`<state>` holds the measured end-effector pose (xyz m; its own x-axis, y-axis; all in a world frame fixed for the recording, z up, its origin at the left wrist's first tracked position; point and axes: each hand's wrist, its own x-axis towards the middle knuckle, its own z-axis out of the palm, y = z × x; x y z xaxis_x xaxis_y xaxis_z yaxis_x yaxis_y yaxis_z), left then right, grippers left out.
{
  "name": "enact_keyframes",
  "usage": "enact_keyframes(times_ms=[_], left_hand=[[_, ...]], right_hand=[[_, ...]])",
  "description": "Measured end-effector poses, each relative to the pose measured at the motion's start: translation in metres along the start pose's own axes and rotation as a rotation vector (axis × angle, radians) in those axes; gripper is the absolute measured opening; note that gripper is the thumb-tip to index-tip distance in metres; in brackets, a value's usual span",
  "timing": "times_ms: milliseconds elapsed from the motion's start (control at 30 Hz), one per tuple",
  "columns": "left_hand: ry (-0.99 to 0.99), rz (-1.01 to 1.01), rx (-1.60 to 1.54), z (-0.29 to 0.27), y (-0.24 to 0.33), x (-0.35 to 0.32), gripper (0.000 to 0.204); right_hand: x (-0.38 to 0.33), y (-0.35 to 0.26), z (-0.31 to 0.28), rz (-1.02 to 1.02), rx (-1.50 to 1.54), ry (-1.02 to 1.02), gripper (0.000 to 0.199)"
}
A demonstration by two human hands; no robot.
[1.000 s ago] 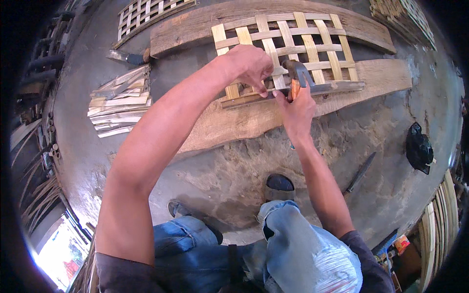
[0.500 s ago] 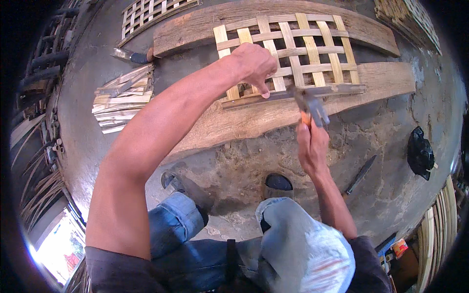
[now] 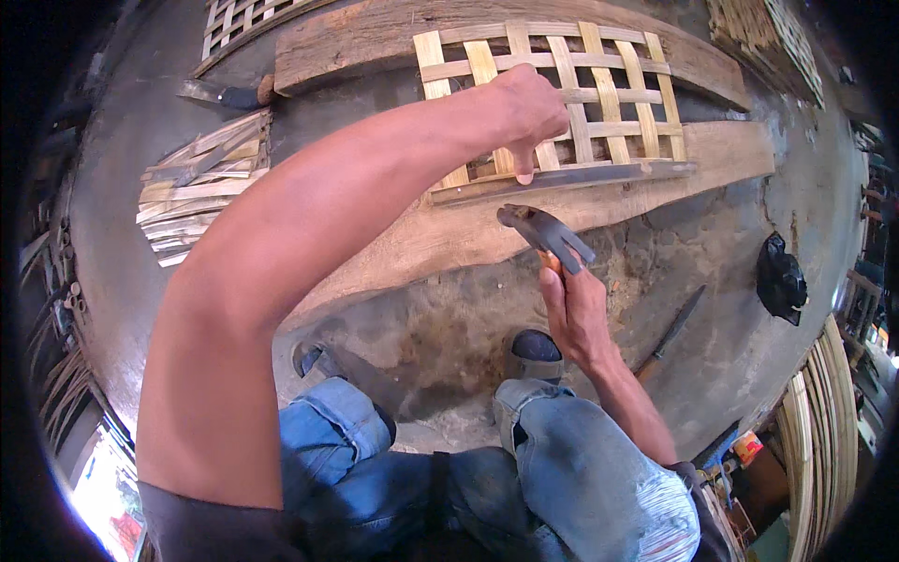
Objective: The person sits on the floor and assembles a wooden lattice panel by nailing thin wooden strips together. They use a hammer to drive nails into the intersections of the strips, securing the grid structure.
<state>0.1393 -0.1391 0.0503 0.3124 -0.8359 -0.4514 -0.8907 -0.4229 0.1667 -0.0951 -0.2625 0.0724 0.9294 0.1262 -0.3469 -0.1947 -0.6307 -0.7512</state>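
A woven lattice panel [image 3: 603, 96] of pale flat strips lies across two thick planks, with a dark strip [image 3: 599, 175] along its near edge. Over the panel, my left hand [image 3: 532, 110] is curled, its thumb stretched down to the dark strip; most of its fingers are hidden behind the hand. My right hand [image 3: 579, 314] is closed round the orange handle of a claw hammer [image 3: 548, 234]. The hammer's dark head is held above the near plank [image 3: 449, 239], apart from the panel.
A far plank [image 3: 346, 51] lies behind. At left are a pile of split strips [image 3: 201, 192] and a wooden-handled blade [image 3: 225, 95]. To my right, a knife [image 3: 672, 330] and a black plastic bag [image 3: 781, 279] rest on the floor; long strips [image 3: 824, 431] stand lower right.
The hammer has come back toward me and to the left, away from the panel's near edge. My left hand has shifted right along the panel. The whole view has moved slightly.
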Motion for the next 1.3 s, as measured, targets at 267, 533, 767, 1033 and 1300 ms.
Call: enact_keyframes(times_ms=[267, 533, 767, 1033, 1300], left_hand=[[0.104, 0.095, 0.053, -0.001, -0.002, 0.007, 0.062], [0.137, 0.086, 0.0, 0.009, -0.008, 0.003, 0.067], [0.059, 0.082, -0.012, 0.004, -0.008, 0.006, 0.065], [0.064, 0.09, 0.024, 0.004, -0.007, 0.008, 0.065], [0.041, 0.079, 0.03, 0.001, -0.006, 0.009, 0.064]], right_hand=[[0.001, 0.028, 0.022, -0.019, -0.058, 0.325, 0.029], [0.078, 0.026, 0.022, 0.267, 0.325, 0.706, 0.016], [0.004, 0.006, -0.001, 0.17, 0.257, 0.229, 0.025], [0.034, -0.028, 0.007, -0.174, -0.119, 0.034, 0.026], [0.053, -0.037, 0.009, -0.174, -0.112, 0.006, 0.031]])
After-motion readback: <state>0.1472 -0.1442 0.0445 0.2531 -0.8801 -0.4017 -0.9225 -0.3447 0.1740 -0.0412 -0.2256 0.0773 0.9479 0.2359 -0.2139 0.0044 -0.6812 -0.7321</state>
